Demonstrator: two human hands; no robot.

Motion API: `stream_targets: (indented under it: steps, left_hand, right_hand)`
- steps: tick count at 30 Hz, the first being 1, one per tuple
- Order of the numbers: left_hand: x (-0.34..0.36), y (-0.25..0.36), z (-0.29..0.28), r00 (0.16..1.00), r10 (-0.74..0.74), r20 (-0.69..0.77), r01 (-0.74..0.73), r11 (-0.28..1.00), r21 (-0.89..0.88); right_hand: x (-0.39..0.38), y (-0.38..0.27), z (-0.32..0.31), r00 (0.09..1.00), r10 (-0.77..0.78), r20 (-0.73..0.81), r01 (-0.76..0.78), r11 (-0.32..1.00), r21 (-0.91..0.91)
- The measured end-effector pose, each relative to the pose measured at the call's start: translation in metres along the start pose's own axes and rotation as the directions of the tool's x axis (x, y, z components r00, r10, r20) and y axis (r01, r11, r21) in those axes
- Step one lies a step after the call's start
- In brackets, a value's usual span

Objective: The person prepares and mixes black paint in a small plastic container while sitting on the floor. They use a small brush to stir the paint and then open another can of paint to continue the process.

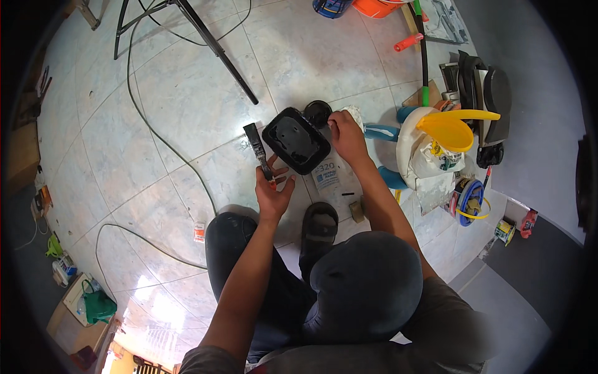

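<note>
My left hand (273,196) holds a paintbrush (255,142) whose dark, paint-caked head points away from me; some of its fingers are spread near the tray. Just right of the brush, a black rectangular tray (293,138) on the floor contains dark, shiny liquid. A small round black container (318,113) touches or overlaps the tray's far right corner. At that container's right rim, the fingers of my right hand (349,137) are pinched together. Under and beside the tray lies a pale printed plastic bag (329,176).
Black metal stand legs (215,47) rise beyond the tray. A cable (149,128) curves across the tiled floor at left. To the right stand a white bucket (408,146) with a yellow scoop (451,131) and a black-green pole (425,68). A small block (356,212) lies by my sandalled foot (319,230).
</note>
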State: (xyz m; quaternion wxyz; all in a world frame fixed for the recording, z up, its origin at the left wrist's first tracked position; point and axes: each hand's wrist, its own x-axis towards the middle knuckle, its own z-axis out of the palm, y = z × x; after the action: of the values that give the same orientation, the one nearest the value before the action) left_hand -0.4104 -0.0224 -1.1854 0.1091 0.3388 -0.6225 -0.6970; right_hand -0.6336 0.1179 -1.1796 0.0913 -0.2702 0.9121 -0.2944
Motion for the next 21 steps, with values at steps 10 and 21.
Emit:
stream_targets:
  steps: [10,21]
  left_hand:
    - [-0.001,0.000,-0.003,1.000,-0.008,0.003,0.008,1.000,-0.014]
    - [-0.005,-0.020,-0.015,0.998,0.062,0.010,-0.062,0.998,-0.003]
  right_hand:
    - [-0.043,0.023,0.005,0.849,0.524,0.072,-0.434,0.613,0.660]
    - [-0.205,0.010,-0.033,0.761,0.617,0.199,-0.488,0.343,0.802]
